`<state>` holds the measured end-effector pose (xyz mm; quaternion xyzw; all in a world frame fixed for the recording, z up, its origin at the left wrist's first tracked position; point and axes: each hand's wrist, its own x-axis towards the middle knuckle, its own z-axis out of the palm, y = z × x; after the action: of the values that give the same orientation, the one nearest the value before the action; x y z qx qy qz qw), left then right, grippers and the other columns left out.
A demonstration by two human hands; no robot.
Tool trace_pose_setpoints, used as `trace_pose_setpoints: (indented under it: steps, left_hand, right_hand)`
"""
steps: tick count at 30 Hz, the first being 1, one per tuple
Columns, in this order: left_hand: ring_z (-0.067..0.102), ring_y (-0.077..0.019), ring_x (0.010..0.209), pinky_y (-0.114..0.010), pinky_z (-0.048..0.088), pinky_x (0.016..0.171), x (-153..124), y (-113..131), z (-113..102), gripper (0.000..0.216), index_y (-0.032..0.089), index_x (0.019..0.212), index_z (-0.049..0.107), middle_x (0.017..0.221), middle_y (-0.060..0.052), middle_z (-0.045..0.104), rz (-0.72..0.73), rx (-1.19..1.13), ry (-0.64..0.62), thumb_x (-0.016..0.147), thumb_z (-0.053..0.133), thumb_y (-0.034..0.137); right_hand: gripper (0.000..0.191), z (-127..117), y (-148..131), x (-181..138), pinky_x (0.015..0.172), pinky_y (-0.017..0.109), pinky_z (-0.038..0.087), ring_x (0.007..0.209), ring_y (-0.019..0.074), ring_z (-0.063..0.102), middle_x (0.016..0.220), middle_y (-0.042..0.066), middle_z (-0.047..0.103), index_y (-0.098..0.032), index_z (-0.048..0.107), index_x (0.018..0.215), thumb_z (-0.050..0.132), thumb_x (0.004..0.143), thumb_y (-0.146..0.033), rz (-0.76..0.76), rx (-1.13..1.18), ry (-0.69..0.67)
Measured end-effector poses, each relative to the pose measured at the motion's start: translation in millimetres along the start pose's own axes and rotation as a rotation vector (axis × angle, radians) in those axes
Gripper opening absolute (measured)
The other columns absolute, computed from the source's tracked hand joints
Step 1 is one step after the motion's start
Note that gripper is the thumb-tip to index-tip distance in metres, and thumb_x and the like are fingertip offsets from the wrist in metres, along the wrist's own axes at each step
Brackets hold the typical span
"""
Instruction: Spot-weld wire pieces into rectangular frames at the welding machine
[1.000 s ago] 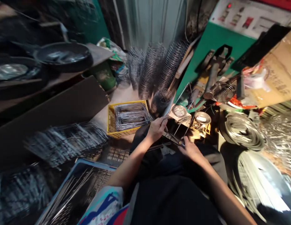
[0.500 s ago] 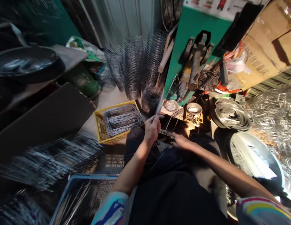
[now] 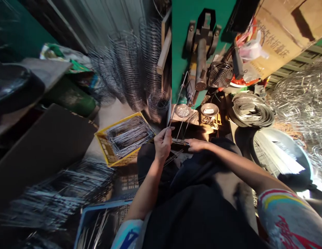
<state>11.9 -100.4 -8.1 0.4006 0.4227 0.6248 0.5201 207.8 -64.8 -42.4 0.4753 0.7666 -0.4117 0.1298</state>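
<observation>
My left hand is closed round a thin metal wire, which rises from the fist and leans toward the green machine. My right hand grips what looks like a pair of pliers, whose jaws point left at the lower part of the wirework. Both hands are close together above my lap. Several loose wires lie under them, partly hidden. Just beyond is a small round dish of little metal pieces.
Left of my knees stands a yellow crate of cut wires. Behind it rise stacks of wire rings. A green machine is ahead. Coiled strips and a basin are on the right; a blue crate is lower left.
The view has shifted, so the machine and crate appear farther left. My left hand's wire was blurred and is now sharper. Both hands keep their grips close together.
</observation>
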Motion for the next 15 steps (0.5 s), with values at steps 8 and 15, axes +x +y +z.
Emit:
trace_pose_setpoints:
  steps: [8,15]
  left_hand:
    - [0.033,-0.0084,0.047,-0.022,0.027,0.046,-1,-3,-9,0.032,0.015,0.099,0.074,0.053,0.005,0.038,0.025,0.097,0.026,0.092,0.06,0.043]
    - [0.021,-0.0044,0.038,-0.018,0.016,0.038,23,8,15,0.032,0.012,0.086,0.072,0.045,0.011,0.028,-0.079,-0.128,0.089,0.084,0.07,0.044]
  right_hand:
    - [0.065,-7,13,16,0.077,0.023,0.048,0.098,0.0221,0.065,0.119,0.007,0.07,-0.018,0.056,0.137,0.063,0.072,-0.015,-0.122,0.07,-0.102]
    - [0.053,25,-2,11,0.077,0.034,0.051,0.096,0.031,0.069,0.11,0.017,0.071,-0.018,0.046,0.134,0.058,0.082,-0.02,0.166,-0.106,0.185]
